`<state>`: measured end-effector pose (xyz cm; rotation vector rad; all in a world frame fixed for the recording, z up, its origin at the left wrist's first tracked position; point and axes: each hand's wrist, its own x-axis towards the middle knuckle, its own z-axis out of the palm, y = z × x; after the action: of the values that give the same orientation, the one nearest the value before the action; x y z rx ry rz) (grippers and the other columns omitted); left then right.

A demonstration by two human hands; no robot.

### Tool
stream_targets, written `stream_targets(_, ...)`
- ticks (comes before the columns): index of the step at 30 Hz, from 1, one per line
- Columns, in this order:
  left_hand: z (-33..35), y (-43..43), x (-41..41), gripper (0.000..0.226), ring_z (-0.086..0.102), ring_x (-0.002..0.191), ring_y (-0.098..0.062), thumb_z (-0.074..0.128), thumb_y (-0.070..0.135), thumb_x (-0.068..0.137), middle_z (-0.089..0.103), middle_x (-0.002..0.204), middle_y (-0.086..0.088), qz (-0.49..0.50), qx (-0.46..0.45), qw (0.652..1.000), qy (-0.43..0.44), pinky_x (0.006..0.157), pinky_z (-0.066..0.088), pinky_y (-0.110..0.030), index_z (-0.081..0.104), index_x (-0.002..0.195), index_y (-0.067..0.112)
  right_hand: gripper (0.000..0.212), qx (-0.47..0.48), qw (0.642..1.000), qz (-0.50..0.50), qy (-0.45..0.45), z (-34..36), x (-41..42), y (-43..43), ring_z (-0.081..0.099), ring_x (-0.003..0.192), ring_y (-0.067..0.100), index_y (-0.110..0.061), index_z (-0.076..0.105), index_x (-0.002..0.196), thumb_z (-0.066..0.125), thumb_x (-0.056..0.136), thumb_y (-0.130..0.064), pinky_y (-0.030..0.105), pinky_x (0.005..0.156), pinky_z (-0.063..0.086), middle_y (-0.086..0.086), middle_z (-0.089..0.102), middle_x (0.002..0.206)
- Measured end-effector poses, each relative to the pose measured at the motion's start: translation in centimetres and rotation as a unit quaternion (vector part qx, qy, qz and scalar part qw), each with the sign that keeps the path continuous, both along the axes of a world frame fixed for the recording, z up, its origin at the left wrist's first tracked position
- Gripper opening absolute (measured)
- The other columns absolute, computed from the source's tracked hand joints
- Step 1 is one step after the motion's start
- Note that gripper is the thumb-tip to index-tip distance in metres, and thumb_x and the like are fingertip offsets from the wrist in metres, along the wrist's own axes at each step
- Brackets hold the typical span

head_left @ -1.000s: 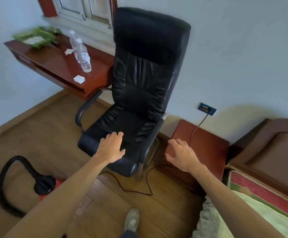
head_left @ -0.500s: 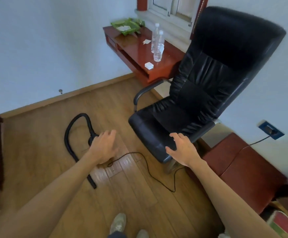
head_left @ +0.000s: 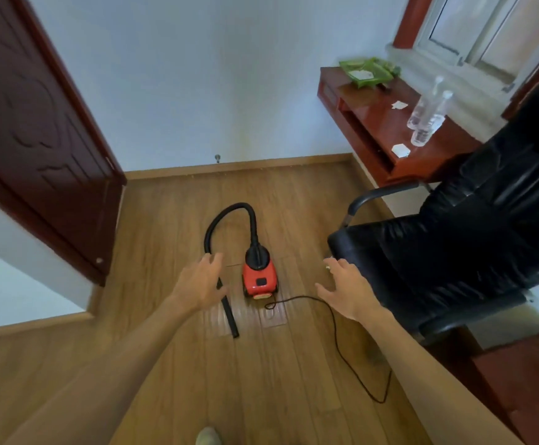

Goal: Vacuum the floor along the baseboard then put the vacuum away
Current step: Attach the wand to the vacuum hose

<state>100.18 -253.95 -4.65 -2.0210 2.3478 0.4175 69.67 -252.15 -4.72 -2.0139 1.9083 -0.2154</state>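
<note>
**A:** What has changed in the last second?

**B:** The view has swung left, off the black office chair and onto the vacuum. This is a small red canister standing on the wooden floor, about mid-room. The hands were reaching over the chair seat and a low cabinet. Now the left hand and the right hand hang in the air on either side of the vacuum, fingers spread, holding nothing.

**A:** So the cleaning hasn't started?

**B:** It seems not. The black hose loops up from the canister and comes down to a wand lying flat on the boards. The left hand overlaps the wand's upper end, but with the motion blur I cannot tell if it touches. Picking up the wand looks like the next step.

**A:** Where is the baseboard?

**B:** The baseboard runs along the floor's far edge, well beyond the vacuum, and along the right edge under a desk.

**A:** What stands in the way?

**B:** The power cord trails from the canister's rear across the floor towards the near right. The chair fills the right side, close to the wall. Two water bottles stand on the desk, and a dark door stands open at the left edge.
</note>
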Motion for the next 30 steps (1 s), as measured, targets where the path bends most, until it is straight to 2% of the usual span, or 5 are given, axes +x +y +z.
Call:
stream_targets(4, 0.0, 0.4, 6.9, 0.053, 0.057, 0.115, -0.028, 0.059, 0.038, 0.09, 0.055, 0.13, -0.01, 0.022, -0.002, 1.0, 0.012, 0.088, 0.05, -0.037, 0.043, 0.134, 0.013, 0.056, 0.007, 0.999, 0.037, -0.008, 0.3, 8.1, -1.2, 0.05, 0.123, 0.024, -0.021, 0.043, 0.142, 0.062, 0.093, -0.041, 0.04, 0.099, 0.047, 0.005, 0.052, 0.133)
stream_targets(8, -0.3, 0.6, 13.5, 0.058, 0.055, 0.119, -0.027, 0.058, 0.04, 0.092, 0.051, 0.135, -0.01, 0.04, 0.007, 0.999, 0.008, 0.093, 0.048, -0.036, 0.039, 0.139, 0.013, 0.052, 0.012, 0.997, 0.07, -0.007, 0.1, 15.1, -2.6, 0.051, 0.117, 0.022, -0.024, 0.045, 0.136, 0.06, 0.09, -0.044, 0.038, 0.092, 0.049, 0.001, 0.053, 0.126)
stream_targets(18, -1.7, 0.0, 24.6, 0.064, 0.054, 0.119, -0.026, 0.061, 0.044, 0.089, 0.051, 0.136, -0.008, 0.089, 0.006, 0.996, -0.001, 0.095, 0.05, -0.039, 0.036, 0.14, 0.014, 0.051, 0.038, 0.989, 0.141, -0.012, -0.9, 26.2, -7.1, 0.049, 0.114, 0.022, -0.023, 0.043, 0.136, 0.058, 0.092, -0.045, 0.04, 0.092, 0.05, 0.001, 0.054, 0.122)
stream_targets(22, -2.0, -1.9, 27.8, 0.06, 0.054, 0.119, -0.027, 0.062, 0.041, 0.089, 0.051, 0.134, -0.008, 0.118, 0.008, 0.993, 0.001, 0.097, 0.049, -0.04, 0.038, 0.138, 0.015, 0.049, 0.04, 0.984, 0.175, -0.011, -1.2, 29.9, -10.5, 0.05, 0.115, 0.023, -0.02, 0.045, 0.135, 0.059, 0.093, -0.04, 0.044, 0.093, 0.05, 0.002, 0.054, 0.122)
stream_targets(30, -2.0, -10.9, 34.7, 0.049, 0.055, 0.11, -0.027, 0.059, 0.042, 0.09, 0.052, 0.124, -0.007, 0.144, 0.007, 0.989, -0.02, 0.092, 0.05, -0.045, 0.042, 0.128, 0.015, 0.057, 0.041, 0.978, 0.206, -0.002, -2.2, 37.0, -21.6, 0.048, 0.123, 0.027, -0.014, 0.04, 0.142, 0.062, 0.093, -0.034, 0.041, 0.098, 0.048, 0.006, 0.051, 0.13)
